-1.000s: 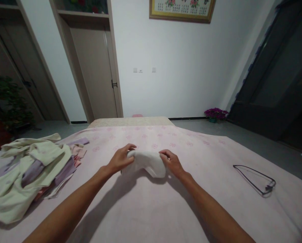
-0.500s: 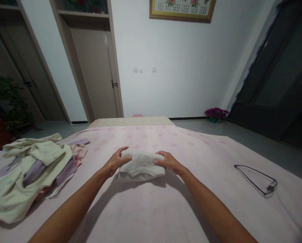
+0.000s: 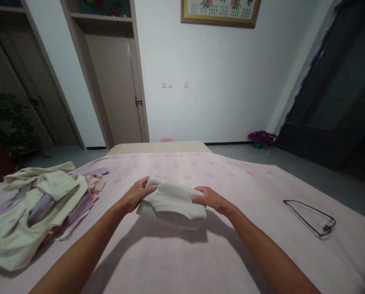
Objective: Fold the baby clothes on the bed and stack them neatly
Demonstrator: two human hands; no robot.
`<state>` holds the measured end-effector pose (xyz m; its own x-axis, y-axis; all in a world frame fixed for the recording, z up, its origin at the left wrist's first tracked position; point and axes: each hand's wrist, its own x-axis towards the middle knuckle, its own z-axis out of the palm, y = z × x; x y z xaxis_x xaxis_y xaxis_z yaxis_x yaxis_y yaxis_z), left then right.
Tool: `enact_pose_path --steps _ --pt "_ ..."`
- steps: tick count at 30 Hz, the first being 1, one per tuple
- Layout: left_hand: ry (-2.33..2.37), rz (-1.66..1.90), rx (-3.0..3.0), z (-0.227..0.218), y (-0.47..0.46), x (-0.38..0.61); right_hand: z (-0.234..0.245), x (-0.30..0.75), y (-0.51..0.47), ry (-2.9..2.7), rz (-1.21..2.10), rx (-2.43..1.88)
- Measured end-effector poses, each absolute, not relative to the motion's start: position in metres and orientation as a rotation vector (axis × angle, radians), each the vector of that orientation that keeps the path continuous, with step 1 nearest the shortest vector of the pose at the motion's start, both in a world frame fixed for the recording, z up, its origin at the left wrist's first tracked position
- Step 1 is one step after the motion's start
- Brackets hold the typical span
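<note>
While crumpled cream, purple and pink fabric clothes [image 3: 43, 208] lie heaped at lower left, the left hand [image 3: 137, 196] pinches one end of a folded white ribbed cloth [image 3: 174, 201] below centre, the right hand [image 3: 212, 200] its other; at top right of centre, a gold-framed panel [image 3: 214, 12] bears writing too small to read.

The white cloth [image 3: 173, 199] you held was finely ribbed and folded into a flat, roughly rectangular bundle, a curved edge running across its near part. It sat aslant before you, its right end nearer, its shadow falling on the pink sheet [image 3: 170, 265].
</note>
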<state>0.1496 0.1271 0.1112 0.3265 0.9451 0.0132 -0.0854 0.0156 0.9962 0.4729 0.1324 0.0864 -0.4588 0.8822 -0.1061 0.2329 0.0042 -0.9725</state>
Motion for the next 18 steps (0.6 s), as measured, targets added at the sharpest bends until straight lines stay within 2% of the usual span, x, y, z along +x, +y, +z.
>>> enact_pose_path --steps 4,10,14,18 --pt "0.912 0.908 1.382 0.115 0.122 0.163 0.085 0.477 0.128 -2.015 1.505 -1.132" --pt "0.866 0.796 1.499 0.139 0.124 0.183 0.117 0.444 0.127 -2.106 1.518 -0.777" --pt "0.840 0.768 1.565 0.151 0.130 0.189 0.118 0.430 0.124 -1.985 1.680 -0.661" --pt "0.931 0.850 1.618 0.141 0.136 0.193 0.101 0.436 0.122 -1.734 1.796 -0.701"
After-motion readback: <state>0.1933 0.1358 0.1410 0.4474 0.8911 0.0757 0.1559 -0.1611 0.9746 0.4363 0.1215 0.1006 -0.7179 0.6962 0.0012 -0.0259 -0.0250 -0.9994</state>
